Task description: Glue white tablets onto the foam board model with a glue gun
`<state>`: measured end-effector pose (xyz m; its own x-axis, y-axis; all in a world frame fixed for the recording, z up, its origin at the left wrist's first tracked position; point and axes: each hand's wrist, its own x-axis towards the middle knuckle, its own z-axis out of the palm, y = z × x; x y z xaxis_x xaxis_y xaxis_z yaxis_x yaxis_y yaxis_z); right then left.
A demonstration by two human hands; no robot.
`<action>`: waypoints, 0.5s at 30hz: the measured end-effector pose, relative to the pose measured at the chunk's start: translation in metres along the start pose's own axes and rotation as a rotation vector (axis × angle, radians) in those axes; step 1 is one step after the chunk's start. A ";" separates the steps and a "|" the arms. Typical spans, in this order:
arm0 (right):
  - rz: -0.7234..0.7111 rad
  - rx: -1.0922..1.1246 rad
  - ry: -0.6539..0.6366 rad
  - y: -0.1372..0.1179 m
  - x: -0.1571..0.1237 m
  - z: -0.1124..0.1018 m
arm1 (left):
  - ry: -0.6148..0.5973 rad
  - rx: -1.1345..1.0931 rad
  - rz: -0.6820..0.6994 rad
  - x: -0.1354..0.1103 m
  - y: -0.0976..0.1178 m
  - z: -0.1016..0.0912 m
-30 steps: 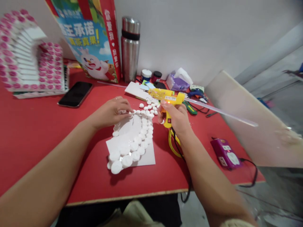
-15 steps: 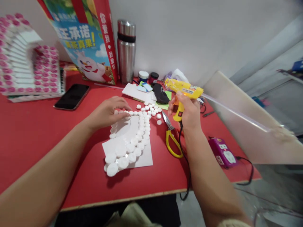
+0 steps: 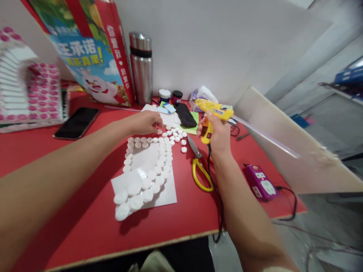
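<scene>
Head view: the disc-edged white panel (image 3: 146, 156) lies on the red bench (image 3: 93, 211) and serves as landmark. Since the preceding picture, the left hand (image 3: 149, 122) has left the panel's far row and now stands beyond that row, at the near-left edge of the loose white discs (image 3: 176, 133). Its fingers are curled down over one disc; whether they pinch it or merely touch it cannot be determined. The right hand (image 3: 218, 132) is clamped round the handle of the yellow glue gun (image 3: 217, 110), held beyond and right of the panel, nozzle pointing left and clear of it. Scissors (image 3: 202, 175) lie right of the panel; a phone (image 3: 76, 122) lies beyond and left of it. Finding: the far row is now uncovered and unsupported by either hand; the change is judged to be from placing discs to collecting one.
</scene>
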<state>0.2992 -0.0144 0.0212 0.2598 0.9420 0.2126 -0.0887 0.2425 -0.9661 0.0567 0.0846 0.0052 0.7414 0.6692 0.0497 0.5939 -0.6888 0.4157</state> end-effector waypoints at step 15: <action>0.123 -0.033 -0.273 0.001 -0.015 0.013 | 0.541 -1.097 -0.252 -0.047 0.016 0.013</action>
<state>0.2823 -0.0255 0.0186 -0.0195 0.9925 0.1207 -0.0714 0.1190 -0.9903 0.0354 0.0391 -0.0024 0.2674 0.9564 0.1172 -0.0660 -0.1032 0.9925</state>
